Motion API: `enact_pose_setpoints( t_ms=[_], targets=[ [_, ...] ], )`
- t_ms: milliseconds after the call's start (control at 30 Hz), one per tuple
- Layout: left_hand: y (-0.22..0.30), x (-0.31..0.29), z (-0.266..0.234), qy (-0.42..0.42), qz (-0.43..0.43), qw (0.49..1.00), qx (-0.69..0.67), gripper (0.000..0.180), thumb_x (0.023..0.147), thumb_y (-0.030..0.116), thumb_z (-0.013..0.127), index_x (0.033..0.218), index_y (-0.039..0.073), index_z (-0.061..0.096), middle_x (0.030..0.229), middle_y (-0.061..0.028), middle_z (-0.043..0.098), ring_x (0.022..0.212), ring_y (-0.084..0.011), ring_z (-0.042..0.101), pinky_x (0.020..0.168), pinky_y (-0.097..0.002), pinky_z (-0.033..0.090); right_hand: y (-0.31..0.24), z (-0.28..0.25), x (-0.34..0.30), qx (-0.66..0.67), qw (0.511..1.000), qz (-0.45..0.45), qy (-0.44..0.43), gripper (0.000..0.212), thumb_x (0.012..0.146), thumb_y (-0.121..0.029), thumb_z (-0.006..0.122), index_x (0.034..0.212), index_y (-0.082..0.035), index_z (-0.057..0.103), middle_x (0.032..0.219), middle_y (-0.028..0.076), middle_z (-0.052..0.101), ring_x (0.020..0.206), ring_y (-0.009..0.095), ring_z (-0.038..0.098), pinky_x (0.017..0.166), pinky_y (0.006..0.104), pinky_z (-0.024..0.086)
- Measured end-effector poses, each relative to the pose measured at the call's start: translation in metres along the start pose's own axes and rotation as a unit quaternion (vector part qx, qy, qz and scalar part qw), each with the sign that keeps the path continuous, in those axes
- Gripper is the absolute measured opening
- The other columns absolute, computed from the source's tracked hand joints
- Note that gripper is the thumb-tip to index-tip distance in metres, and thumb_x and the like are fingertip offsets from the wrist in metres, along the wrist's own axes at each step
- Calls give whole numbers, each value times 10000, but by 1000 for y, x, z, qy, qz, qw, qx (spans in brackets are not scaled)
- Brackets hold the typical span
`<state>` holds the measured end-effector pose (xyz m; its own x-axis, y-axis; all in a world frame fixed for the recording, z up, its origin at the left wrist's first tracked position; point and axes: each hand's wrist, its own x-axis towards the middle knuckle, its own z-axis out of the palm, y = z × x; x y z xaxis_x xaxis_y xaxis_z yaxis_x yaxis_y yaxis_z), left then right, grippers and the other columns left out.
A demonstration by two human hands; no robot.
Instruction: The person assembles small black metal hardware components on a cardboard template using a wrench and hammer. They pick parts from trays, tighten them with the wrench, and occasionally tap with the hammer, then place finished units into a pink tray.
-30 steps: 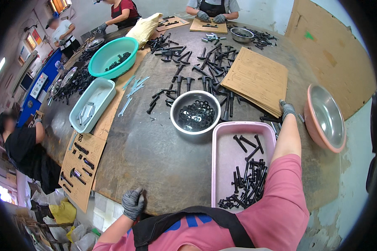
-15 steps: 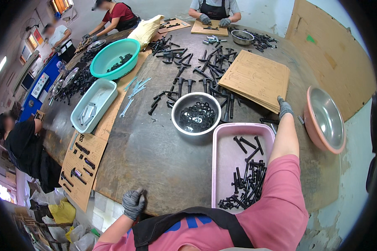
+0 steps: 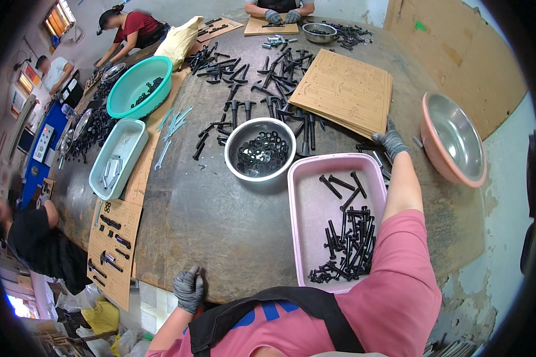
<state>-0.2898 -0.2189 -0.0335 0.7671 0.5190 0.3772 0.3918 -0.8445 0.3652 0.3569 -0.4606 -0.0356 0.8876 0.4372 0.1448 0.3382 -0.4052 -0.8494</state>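
Observation:
My right hand (image 3: 390, 141), in a grey knit glove, holds the near right corner of a stack of printed brown cardboard sheets (image 3: 343, 90). Its thumb lies at the near edge and the fingers run up the right side. At the table's near edge rests my gloved left hand (image 3: 189, 289), fingers curled, with nothing visible in them. A pink tray (image 3: 307, 205) of black bolts (image 3: 354, 241) stands below my right forearm. Left of the stack's near edge is a metal bowl (image 3: 230, 156) of black washers (image 3: 264, 153).
Black hammer-shaped parts (image 3: 274, 107) crowd the middle. A pink-rimmed basin (image 3: 455, 143) stands right. To the left are a green basin (image 3: 122, 98), a pale tray (image 3: 105, 157), wrenches (image 3: 171, 128) and a cardboard sheet with parts (image 3: 116, 271). Other people work around the table.
The whole view has shifted, so the table things sit further left and higher. My right hand has shifted slightly at the stack's corner, its thumb now spread along the near edge. My left hand stays put.

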Motion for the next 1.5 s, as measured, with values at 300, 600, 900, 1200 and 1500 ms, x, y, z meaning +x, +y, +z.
enact_pose_setpoints(
  t_ms=[300,600,900,1200,1500],
  targets=[
    [5,3,-3,-3,-11,1000,9,250,727,142,565,968,72,565,678,-112,532,614,-295,497,570,-389,397,16,-15,15,135,948,239,161,333,758,-127,609,1068,-42,521,884,101,601,696,175,583,552,282,494],
    [7,1,-38,-6,-24,999,-47,232,715,154,560,943,112,562,694,-126,552,620,-321,539,534,-407,430,45,-55,61,416,886,146,144,527,793,-387,511,1202,-66,424,1207,149,409,1087,278,411,909,396,372],
    [4,-12,-60,34,6,998,-43,234,737,165,548,961,97,552,671,-119,538,603,-313,527,524,-411,422,-31,-50,91,377,886,172,208,341,762,-436,611,879,-119,565,664,11,542,402,91,388,351,167,308],
    [2,-18,-59,-13,-13,1000,-15,280,774,233,502,986,66,578,682,-141,521,640,-320,518,548,-401,422,-91,-61,12,482,868,2,118,302,798,-323,595,977,-81,576,857,52,600,699,144,554,526,231,435],
    [38,39,-80,86,-240,672,-695,774,785,476,548,1349,70,209,1251,-117,402,1044,-242,476,848,-344,416,-245,35,-181,522,834,15,-181,474,801,-325,568,1152,-23,468,1065,96,554,947,207,553,817,318,465]
  ],
)
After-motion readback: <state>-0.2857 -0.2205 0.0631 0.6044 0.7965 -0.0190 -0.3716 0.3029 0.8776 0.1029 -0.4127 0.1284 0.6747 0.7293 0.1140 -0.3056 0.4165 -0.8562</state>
